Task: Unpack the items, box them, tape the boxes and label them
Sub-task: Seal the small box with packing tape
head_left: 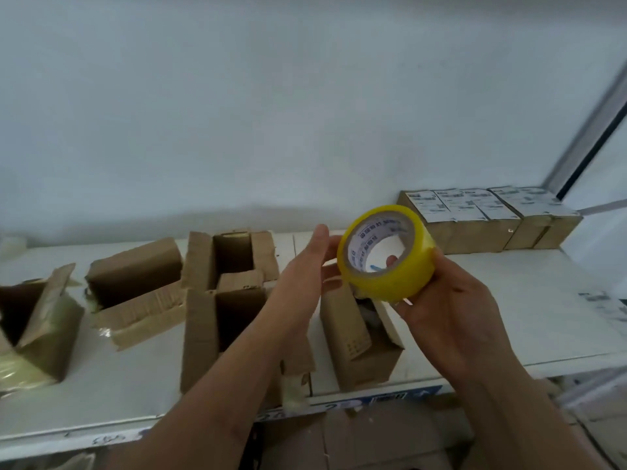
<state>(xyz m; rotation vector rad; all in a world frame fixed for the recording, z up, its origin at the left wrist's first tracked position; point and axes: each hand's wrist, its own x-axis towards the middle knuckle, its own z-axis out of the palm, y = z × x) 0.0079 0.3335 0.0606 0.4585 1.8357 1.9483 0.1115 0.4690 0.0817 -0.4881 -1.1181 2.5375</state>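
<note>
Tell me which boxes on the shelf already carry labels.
The closed boxes stacked at the far right against the wall: white labels cover their tops. The open boxes left of the hands show none.

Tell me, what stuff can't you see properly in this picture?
All from the head view:
- Inside of the box under the tape roll: mostly hidden by the roll and the right hand.
- Left hand's fingertips: behind the roll.
- Labels on the stacked boxes: print too small and blurred.
- Far-left box: cut off by the frame edge.
- Roll's loose end: cannot be made out.
</note>
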